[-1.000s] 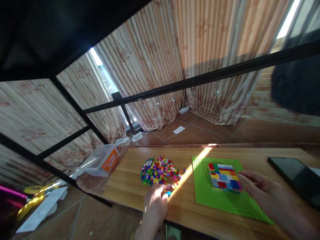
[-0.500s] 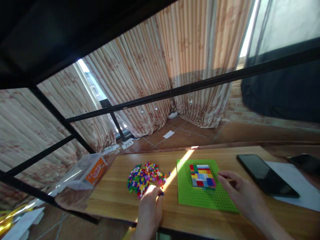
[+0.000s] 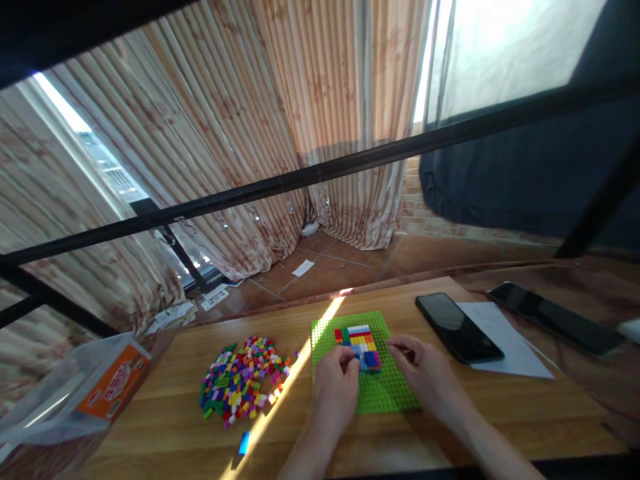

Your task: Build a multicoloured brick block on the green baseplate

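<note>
On the green baseplate (image 3: 387, 393) sits a flat, many-coloured block of toy bricks (image 3: 363, 337), with red, white, yellow and blue pieces. My left hand (image 3: 337, 383) is over its lower left corner, thumb and forefinger pinched on a small dark blue brick, mostly hidden by the fingers. Whether that brick touches the block I cannot tell. My right hand (image 3: 425, 373) hovers by the right side of the baseplate, fingers loosely curled, thumb and forefinger a little apart with nothing visible in them. A heap of loose small bricks (image 3: 245, 380) lies to the left.
One light blue brick (image 3: 244, 443) lies apart near the table's front edge. A phone (image 3: 457, 327) rests partly on white paper (image 3: 520, 340) at the right, with another dark device (image 3: 550, 317) beyond. A clear plastic box (image 3: 65, 387) with an orange label stands at the left.
My left hand has moved right from the loose bricks to the block, carrying the dark blue brick. The light blue brick is now uncovered. My right hand stays beside the baseplate; the view has swung right.
</note>
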A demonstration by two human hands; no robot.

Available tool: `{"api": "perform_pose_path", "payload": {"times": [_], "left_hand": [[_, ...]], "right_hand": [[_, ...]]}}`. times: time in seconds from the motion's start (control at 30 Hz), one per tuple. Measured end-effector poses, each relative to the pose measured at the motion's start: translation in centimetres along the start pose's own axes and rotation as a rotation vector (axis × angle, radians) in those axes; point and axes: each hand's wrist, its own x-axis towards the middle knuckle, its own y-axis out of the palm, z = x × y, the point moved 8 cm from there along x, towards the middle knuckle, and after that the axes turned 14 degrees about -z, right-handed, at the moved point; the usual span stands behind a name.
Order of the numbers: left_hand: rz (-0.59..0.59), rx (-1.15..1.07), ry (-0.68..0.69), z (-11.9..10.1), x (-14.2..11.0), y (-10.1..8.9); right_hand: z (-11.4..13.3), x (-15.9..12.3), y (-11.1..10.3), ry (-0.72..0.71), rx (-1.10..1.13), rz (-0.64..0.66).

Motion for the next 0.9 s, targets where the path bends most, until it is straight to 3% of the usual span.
{"api": "perform_pose_path", "payload": {"times": [0.5,0.9], "left_hand": [[-0.02,0.125,-0.028,-1.0,0.4,1.1],[-0.055,0.244,0.002,-1.2,-0.3,0.9]], "right_hand": [[-1.2,0.2,0.8,-0.023,-0.056,0.055],[0.0,-0.6,2.1,-0.048,-0.052,0.127]]}}
